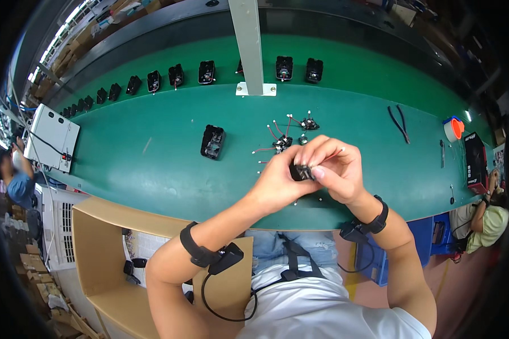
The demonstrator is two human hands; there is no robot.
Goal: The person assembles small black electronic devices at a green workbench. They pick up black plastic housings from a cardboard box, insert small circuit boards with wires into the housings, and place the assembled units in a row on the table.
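Part [301,173], small and black, sits pinched between left hand [278,176] and right hand [346,174] above the surface [169,152]; I'd grip lightly, brace both wrists, and leave the red wire [335,153] unstrained.

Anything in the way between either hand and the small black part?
Nothing visible: the left hand and right hand are both on the small black part, though fingers hide some of it.
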